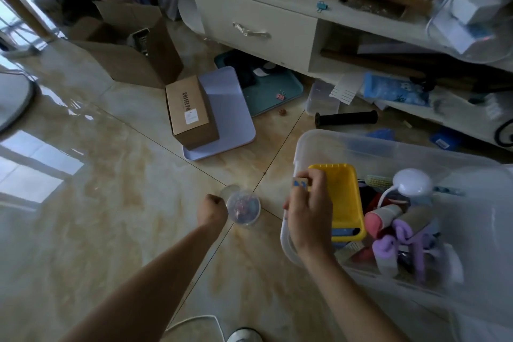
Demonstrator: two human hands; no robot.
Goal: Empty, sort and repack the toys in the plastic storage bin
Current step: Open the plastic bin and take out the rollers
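Note:
The clear plastic storage bin [361, 144] stands on the floor at the right, holding a yellow tray [344, 203], a white round lamp [413, 182], purple and pink rolled items [402, 230] and other toys. My right hand [308, 214] hovers over the bin's left rim and pinches a small wooden block with blue marks [300, 183]. My left hand [212, 209] is curled into a fist against a small round clear container [244, 208] of coloured bits standing on the floor; whether it holds the container I cannot tell.
A brown cardboard box [191, 112] sits on a lilac bin lid [224, 108] ahead. Behind are a teal mat [266, 89], a larger open carton [130, 47], a black roller [347, 118] and a cluttered white cabinet [258, 30]. Shiny tile floor stretches left.

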